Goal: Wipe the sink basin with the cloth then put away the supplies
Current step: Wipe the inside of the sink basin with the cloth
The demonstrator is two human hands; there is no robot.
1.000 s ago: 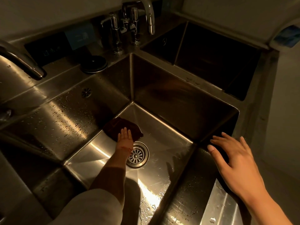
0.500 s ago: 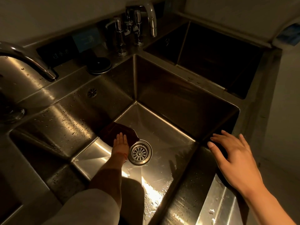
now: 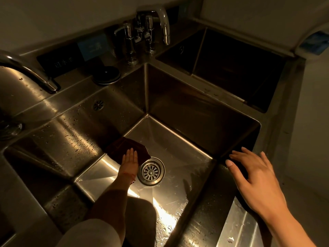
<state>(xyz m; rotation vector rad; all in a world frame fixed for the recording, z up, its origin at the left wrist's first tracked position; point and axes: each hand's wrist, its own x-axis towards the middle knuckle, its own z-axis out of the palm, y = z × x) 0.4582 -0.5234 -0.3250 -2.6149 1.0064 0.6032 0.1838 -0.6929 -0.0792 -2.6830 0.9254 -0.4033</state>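
A deep steel sink basin (image 3: 179,150) fills the middle of the view, wet and shiny, with a round drain strainer (image 3: 151,171) in its floor. A dark brown cloth (image 3: 122,145) lies flat on the basin floor, just left of the drain, against the left wall. My left hand (image 3: 130,162) presses on the cloth with straight fingers, reaching down into the basin. My right hand (image 3: 252,175) hovers or rests at the basin's right rim with fingers spread, holding nothing.
A second, darker basin (image 3: 231,68) lies at the back right. Chrome taps and a curved spout (image 3: 164,24) stand at the back corner. A black round lid (image 3: 106,74) sits on the ledge. Another faucet (image 3: 26,72) arches at left. A blue item (image 3: 315,41) is at the upper right.
My left hand and the cloth slid a little left and toward me along the basin floor, beside the drain. The right hand stayed at the rim. The view shifted slightly.
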